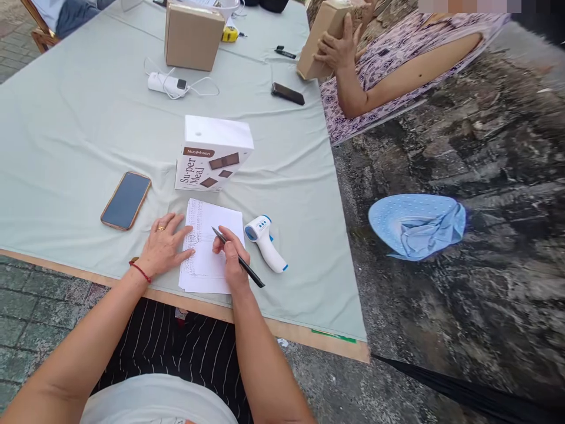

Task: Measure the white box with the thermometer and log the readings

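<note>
My right hand point(233, 258) is closed around a black pen point(249, 272), its tip just over the white paper sheets point(220, 268). Lines of small print or writing run along the left side of the top sheet. With fingers spread, my left hand point(165, 244) lies flat, its fingertips on the left edge of the paper. Just right of the sheets lies a white and blue infrared thermometer point(267, 244). A white Super Meal box point(216, 153) stands upright behind the paper. To the left of my left hand lies a smartphone point(126, 200) in a brown case.
Farther back on the tablecloth point(88, 118) are a cardboard box point(194, 36), a white power strip point(166, 85) with its cable, a yellow tape measure point(229, 34), another phone point(288, 93) and a black marker point(285, 52). A person at right holds a carton point(322, 41). A blue hat point(417, 227) lies beyond the table's edge.
</note>
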Tool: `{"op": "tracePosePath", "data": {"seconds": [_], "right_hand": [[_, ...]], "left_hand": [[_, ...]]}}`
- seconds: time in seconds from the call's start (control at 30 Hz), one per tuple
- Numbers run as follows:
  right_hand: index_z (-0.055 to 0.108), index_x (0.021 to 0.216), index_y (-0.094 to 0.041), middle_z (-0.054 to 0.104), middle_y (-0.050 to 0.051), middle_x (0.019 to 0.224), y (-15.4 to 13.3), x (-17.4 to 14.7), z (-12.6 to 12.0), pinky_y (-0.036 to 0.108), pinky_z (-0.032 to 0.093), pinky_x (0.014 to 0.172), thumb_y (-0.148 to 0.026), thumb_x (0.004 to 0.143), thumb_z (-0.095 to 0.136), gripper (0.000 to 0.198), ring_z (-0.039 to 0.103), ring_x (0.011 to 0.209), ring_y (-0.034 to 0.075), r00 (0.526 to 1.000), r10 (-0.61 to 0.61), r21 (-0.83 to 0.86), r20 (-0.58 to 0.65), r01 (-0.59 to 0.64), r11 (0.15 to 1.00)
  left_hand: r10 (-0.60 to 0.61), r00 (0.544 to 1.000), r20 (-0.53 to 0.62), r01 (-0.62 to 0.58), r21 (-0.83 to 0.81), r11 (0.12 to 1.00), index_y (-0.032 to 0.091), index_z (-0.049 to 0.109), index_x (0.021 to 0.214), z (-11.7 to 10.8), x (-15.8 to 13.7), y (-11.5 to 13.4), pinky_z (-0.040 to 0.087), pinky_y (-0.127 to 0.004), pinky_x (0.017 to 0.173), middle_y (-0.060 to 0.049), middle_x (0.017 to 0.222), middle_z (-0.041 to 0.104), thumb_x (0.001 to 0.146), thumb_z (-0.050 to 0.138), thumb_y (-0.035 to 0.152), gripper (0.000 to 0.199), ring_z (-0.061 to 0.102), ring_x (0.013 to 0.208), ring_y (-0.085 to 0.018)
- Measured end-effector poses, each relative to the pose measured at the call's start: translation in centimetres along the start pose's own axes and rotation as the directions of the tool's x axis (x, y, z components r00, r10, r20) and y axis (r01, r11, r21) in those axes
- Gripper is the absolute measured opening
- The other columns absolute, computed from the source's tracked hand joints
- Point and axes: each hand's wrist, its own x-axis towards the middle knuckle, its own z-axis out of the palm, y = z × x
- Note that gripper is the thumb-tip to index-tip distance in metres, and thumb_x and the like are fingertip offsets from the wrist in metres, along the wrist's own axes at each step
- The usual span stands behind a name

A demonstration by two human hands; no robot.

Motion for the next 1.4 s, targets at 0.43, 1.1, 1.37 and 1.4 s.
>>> {"op": "tracePosePath", "data": {"seconds": [0.43,1.1,1.37,1.4], "right_hand": [[0.061,0.071,-0.023,0.061,-0.002,0.061,0.1,0.1,1.8,0.027,0.045,0.055,-0.036,0.071,0.060,0.014,0.051,0.055,0.013,0.984,0.102,-0.251,-0.143,-0.136,0.959],[0.061,0.072,-0.023,0.063,-0.002,0.065,0.3,0.1,2.1,0.030,0.048,0.062,-0.036,0.075,0.056,0.014,0.055,0.060,0.014,0.998,0.054,-0.308,-0.043,-0.065,0.949],[0.060,0.071,-0.023,0.062,-0.002,0.064,0.4,0.2,2.1,0.030,0.048,0.062,-0.035,0.074,0.055,0.013,0.054,0.059,0.014,0.997,0.053,-0.331,-0.048,-0.066,0.941],[0.059,0.071,-0.023,0.062,-0.002,0.064,0.3,0.2,2.1,0.029,0.047,0.062,-0.035,0.074,0.055,0.014,0.053,0.058,0.013,0.998,0.054,-0.329,-0.043,-0.065,0.942]], "left_hand": [[0.012,1.000,0.020,-0.012,-0.030,0.999,0.024,0.061,0.129,-0.2,0.1,0.0,0.030,-0.057,0.114,-0.011,0.147,0.052,0.090,0.060,0.045,0.045,0.040,0.139,-0.036],[0.008,1.000,0.013,-0.008,-0.013,1.000,0.023,0.061,0.128,-0.1,0.1,0.1,0.029,-0.056,0.115,-0.012,0.147,0.052,0.087,0.066,0.045,0.047,0.042,0.139,-0.035],[0.011,1.000,0.005,-0.011,-0.020,1.000,0.025,0.061,0.127,0.0,0.1,0.0,0.029,-0.056,0.115,-0.011,0.147,0.053,0.087,0.066,0.045,0.046,0.042,0.138,-0.035],[0.012,1.000,0.006,-0.012,-0.019,1.000,0.024,0.061,0.127,0.0,0.1,0.0,0.029,-0.056,0.115,-0.011,0.147,0.053,0.087,0.066,0.045,0.046,0.042,0.138,-0.035]]}}
